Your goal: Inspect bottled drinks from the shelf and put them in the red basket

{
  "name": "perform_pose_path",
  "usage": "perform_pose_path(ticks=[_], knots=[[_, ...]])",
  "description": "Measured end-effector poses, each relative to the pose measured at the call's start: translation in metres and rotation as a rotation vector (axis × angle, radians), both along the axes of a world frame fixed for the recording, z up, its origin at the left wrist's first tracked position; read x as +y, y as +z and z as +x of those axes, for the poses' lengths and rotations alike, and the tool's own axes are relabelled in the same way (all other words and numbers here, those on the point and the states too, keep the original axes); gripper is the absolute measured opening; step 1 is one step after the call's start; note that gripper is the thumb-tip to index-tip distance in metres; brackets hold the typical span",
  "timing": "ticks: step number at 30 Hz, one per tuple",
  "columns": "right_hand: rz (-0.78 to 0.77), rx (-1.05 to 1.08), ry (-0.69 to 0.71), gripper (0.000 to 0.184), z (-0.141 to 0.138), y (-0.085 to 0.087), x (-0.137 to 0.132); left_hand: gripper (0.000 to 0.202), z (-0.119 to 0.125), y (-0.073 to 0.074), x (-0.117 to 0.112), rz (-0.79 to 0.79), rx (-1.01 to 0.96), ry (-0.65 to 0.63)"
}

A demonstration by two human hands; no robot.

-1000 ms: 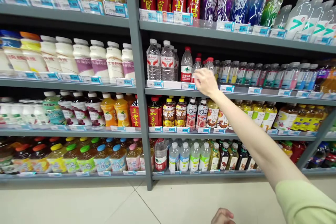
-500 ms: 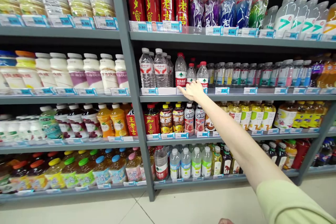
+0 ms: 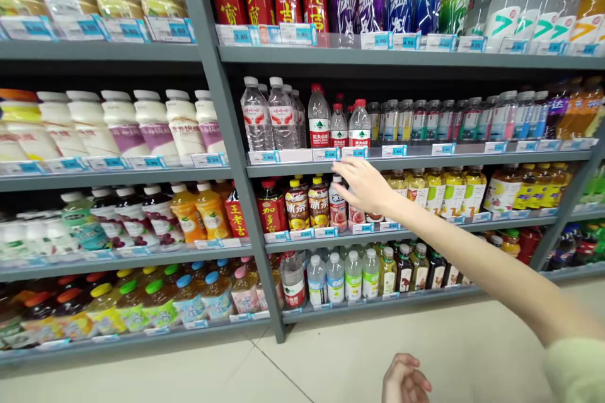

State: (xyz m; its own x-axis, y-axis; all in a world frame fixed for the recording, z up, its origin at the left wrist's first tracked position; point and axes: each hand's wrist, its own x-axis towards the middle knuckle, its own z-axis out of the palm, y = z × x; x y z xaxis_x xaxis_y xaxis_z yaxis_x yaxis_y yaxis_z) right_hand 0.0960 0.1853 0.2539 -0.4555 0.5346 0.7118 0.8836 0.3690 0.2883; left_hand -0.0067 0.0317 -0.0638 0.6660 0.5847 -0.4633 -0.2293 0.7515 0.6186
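Observation:
My right hand [image 3: 362, 186] reaches out from the right, palm down, with fingers stretched apart and nothing in them. It hovers in front of the shelf edge, just below the price tags [image 3: 326, 154]. Above it stand red-capped water bottles [image 3: 319, 119] with red and white labels. Peach-labelled drink bottles [image 3: 338, 204] are partly hidden behind the fingers. Low in the picture, my left hand [image 3: 405, 379] is over the floor, its fingers loosely curled in and no object visible in it.
Grey shelves [image 3: 425, 60] full of drinks span the view, split by a grey upright [image 3: 222, 107]. Clear-water bottles [image 3: 258, 116] stand left of the red-capped ones. Iced tea bottles [image 3: 297, 204] line the shelf below. Pale floor tiles [image 3: 331, 359] lie in front.
My right hand has drawn back and down from the red-capped bottles to below the shelf edge. More of my left hand has come into view. The camera view has shifted and tilted slightly.

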Motion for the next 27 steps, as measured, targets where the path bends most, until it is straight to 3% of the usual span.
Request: perform_pose_path(ticks=[3,5,9,11,13,16,18,20,23,27], knots=[[-0.129,-0.083,0.078,0.037,0.035,-0.053,-0.098,0.039,0.002,0.013,-0.005,0.000,-0.048,0.029],[-0.218,-0.003,-0.039,0.034,0.077,-0.092,-0.163,0.041,0.000,0.026,-0.010,-0.004,-0.025,0.065],[-0.368,0.393,-0.618,0.032,0.181,-0.164,-0.296,0.040,-0.007,0.047,-0.016,0.017,-0.020,0.089],[-0.439,0.480,-0.924,0.032,0.222,-0.192,-0.370,0.036,-0.009,0.052,-0.018,0.062,-0.045,0.107],[-0.521,0.474,-1.171,0.034,0.248,-0.211,-0.442,0.032,-0.010,0.053,-0.020,0.077,-0.016,0.099],[-0.649,0.461,-1.350,0.036,0.262,-0.223,-0.525,0.031,-0.008,0.052,-0.023,0.077,-0.005,0.097],[-0.714,0.479,-1.406,0.033,0.265,-0.228,-0.556,0.030,-0.005,0.054,-0.026,0.092,-0.034,0.097],[-0.779,0.534,-1.421,0.030,0.269,-0.234,-0.568,0.028,-0.002,0.057,-0.030,0.114,-0.046,0.092],[-0.922,0.667,-1.403,0.029,0.278,-0.250,-0.564,0.028,0.007,0.064,-0.035,0.150,-0.021,0.077],[-1.080,0.781,-1.369,0.029,0.286,-0.281,-0.539,0.028,0.023,0.066,-0.041,0.172,-0.021,0.048]])
